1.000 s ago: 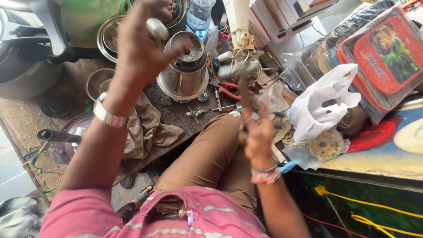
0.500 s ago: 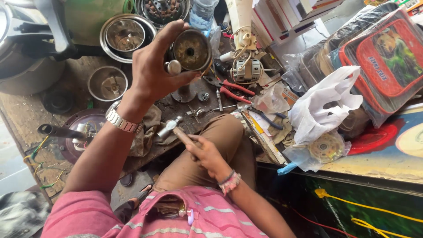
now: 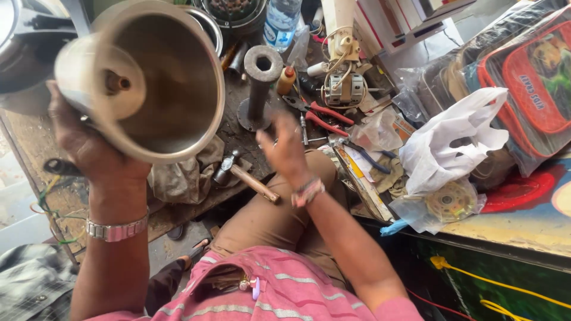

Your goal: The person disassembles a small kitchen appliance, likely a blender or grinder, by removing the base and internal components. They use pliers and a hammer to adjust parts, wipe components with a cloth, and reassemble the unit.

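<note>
Closest in, the person's pink striped shirt (image 3: 279, 291) fills the bottom edge, brown trousers (image 3: 273, 220) running up to the cluttered desk (image 3: 238, 134). At ten o'clock the left hand (image 3: 89, 148), a metal watch (image 3: 116, 229) on its wrist, is raised with the forearm upright; its grip is closed around the narrow base of a steel jar (image 3: 160, 83), tipped so the open mouth faces the camera, a small spindle showing inside. Near the centre the right hand (image 3: 285, 145), a beaded band at the wrist, hovers over the desk with fingers spread and loose, holding nothing; it looks blurred. Just at its eight o'clock a hammer (image 3: 244, 175) with a wooden handle lies beside a grey rag (image 3: 184, 175). Towards three o'clock sits a crumpled white plastic bag (image 3: 452, 139), with a clear bag holding a round brass-coloured disc (image 3: 451, 202) below it, and further right a red rectangular pack in clear wrap (image 3: 535, 77). Beyond the right hand stand a dark metal pipe stand (image 3: 259, 89), red-handled pliers (image 3: 321, 116) and a small motor with copper windings (image 3: 342, 89). Farthest, at twelve o'clock, a clear water bottle with a blue label (image 3: 281, 21) stands upright.
</note>
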